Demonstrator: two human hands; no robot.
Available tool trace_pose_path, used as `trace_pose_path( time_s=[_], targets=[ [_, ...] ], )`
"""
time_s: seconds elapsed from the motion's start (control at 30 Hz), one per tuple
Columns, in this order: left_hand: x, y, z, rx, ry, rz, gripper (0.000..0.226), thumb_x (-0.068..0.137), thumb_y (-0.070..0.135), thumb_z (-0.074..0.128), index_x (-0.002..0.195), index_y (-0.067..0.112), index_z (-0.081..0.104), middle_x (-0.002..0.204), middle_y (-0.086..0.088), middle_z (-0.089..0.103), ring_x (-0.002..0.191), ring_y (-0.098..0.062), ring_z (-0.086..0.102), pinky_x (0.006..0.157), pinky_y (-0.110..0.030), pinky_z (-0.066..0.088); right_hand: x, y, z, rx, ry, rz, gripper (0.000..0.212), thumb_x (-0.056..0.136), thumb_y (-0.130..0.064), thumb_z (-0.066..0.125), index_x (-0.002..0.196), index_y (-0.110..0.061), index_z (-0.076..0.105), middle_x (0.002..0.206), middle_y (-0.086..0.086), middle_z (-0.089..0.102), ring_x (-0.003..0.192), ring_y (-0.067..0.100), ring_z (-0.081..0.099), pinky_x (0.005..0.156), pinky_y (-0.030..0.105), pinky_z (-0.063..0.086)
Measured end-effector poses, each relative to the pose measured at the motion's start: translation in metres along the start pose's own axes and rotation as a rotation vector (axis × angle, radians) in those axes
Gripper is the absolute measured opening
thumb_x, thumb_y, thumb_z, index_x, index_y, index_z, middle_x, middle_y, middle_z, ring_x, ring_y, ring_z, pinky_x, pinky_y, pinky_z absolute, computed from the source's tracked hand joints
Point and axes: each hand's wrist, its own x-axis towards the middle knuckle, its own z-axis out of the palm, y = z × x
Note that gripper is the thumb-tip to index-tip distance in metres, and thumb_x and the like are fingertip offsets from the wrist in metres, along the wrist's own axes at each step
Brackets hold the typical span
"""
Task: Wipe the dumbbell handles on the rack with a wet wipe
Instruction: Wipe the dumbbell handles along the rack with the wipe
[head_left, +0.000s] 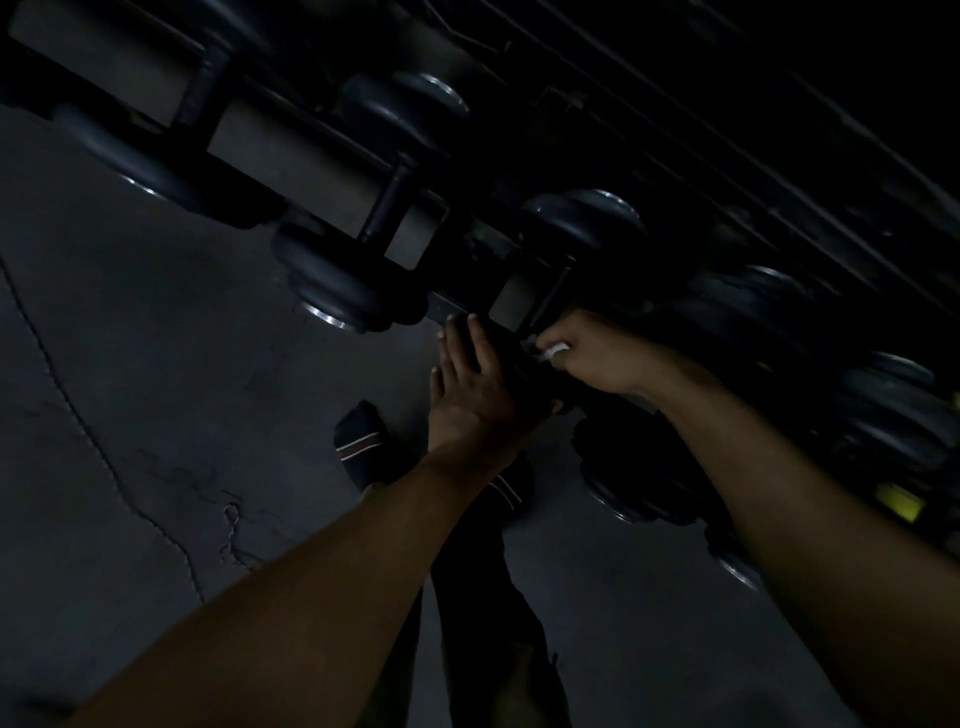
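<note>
At the rack's (291, 156) front edge, left hand (475, 395) lies flat on a dumbbell (519, 364); right hand (597, 353) pinches the wipe (553, 352); floor (156, 364) lies open leftward.

Dumbbells (337, 283): matt black rubbery heads with shiny metal end caps; handles (387, 210) dark, smooth, dull sheen. Rack (291, 156) flat grey painted metal, matt. Wet wipe (555, 351) white, soft crumpled cloth-like; floor (156, 364) grey, matt, rough with cracks; socks (358, 441) dark knit, striped.
</note>
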Motion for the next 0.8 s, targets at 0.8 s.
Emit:
trace_pose_path(
  time_s=[0.8],
  targets=[
    [-0.003, 0.003, -0.007, 0.026, -0.052, 0.002, 0.132, 0.072, 0.076, 0.069, 0.159, 0.018, -0.011, 0.167, -0.011, -0.013, 0.156, -0.032, -0.008, 0.125, -0.052, 0.017, 0.036, -0.001, 0.010, 1.628, 0.277, 0.398, 0.040, 0.073, 0.016, 0.036, 0.095, -0.008, 0.058, 0.109, 0.011, 0.059, 0.108, 0.028, 0.053, 0.097, 0.031, 0.046]
  ],
)
